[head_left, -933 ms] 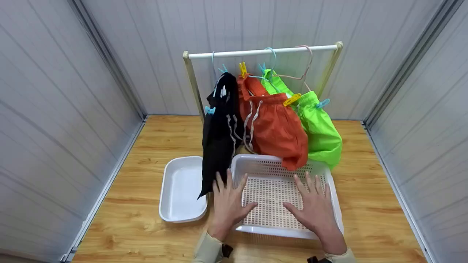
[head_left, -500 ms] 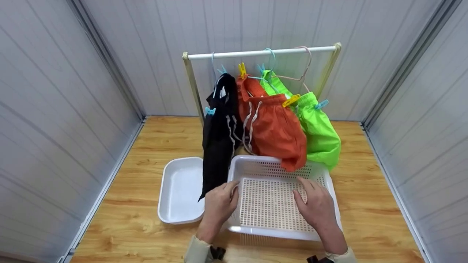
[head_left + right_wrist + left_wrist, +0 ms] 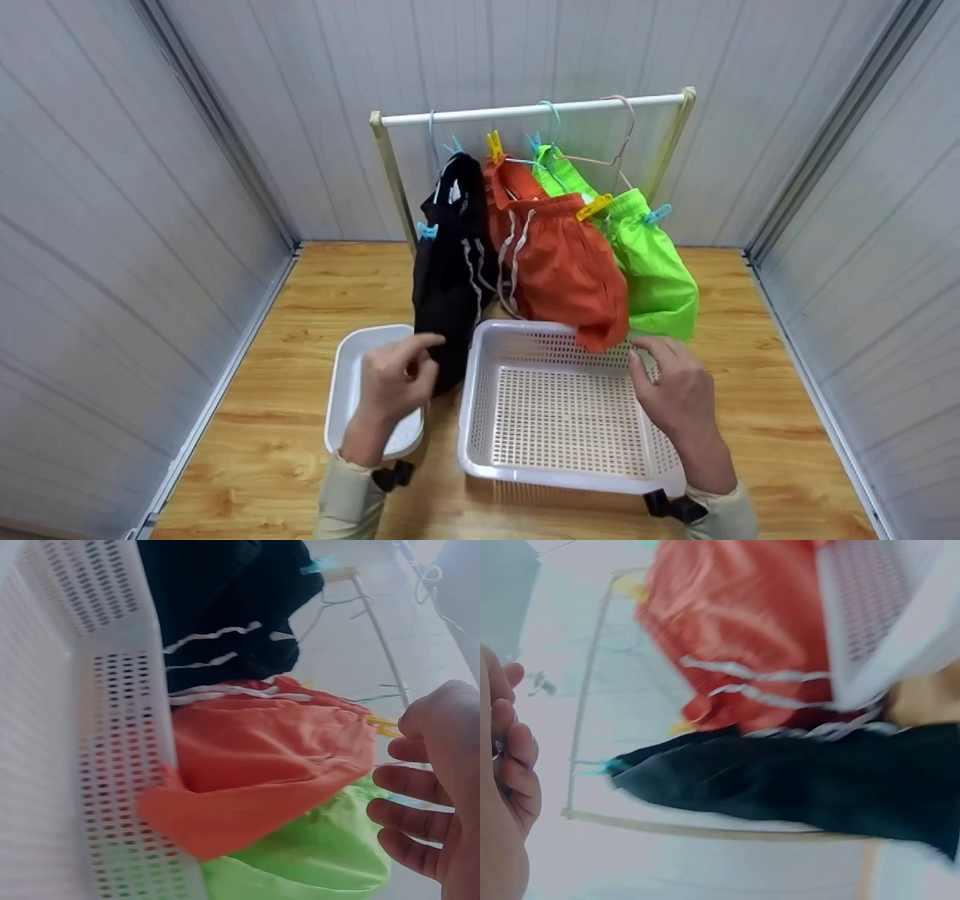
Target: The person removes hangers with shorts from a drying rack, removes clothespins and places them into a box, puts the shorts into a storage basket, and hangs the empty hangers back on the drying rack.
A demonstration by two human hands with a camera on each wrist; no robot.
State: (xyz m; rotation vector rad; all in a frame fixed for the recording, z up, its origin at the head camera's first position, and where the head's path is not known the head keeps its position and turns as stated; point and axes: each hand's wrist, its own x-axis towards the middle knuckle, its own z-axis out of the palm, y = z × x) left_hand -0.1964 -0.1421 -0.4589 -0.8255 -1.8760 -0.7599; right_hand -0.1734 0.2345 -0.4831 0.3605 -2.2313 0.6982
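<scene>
Our left hand has swung away from the white basket since half a second ago and is now above the white tray, fingers loosely curled around nothing. Our right hand has shifted out over the basket's right rim, grip relaxed too, so we've got wide open room between them. Basket sits in front of the rack, orange shorts dipping over its far edge, and it's tight beside the tray, where the black garment hangs down.

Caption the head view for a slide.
Left hand above a white tray, right hand by a perforated basket; orange shorts and green shorts hang behind.
</scene>
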